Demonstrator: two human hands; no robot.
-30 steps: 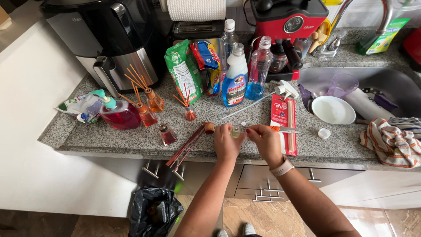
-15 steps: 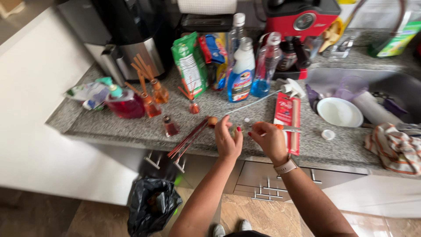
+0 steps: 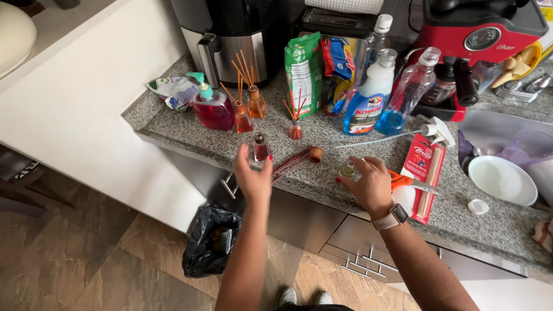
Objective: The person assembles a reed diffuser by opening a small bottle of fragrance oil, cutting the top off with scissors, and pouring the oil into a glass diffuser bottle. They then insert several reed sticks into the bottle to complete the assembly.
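Two hands [image 3: 253,175] [image 3: 368,183], perhaps gripping bottles [image 3: 261,147].

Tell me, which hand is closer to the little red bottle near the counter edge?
Left. The left hand reaches just below the little red bottle; the right hand is far off, on a small clear bottle.

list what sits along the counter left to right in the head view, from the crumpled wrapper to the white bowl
crumpled wrapper → pink soap pump bottle → small red bottle by the left hand → green bag → blue cleaner bottle → red packet → white bowl
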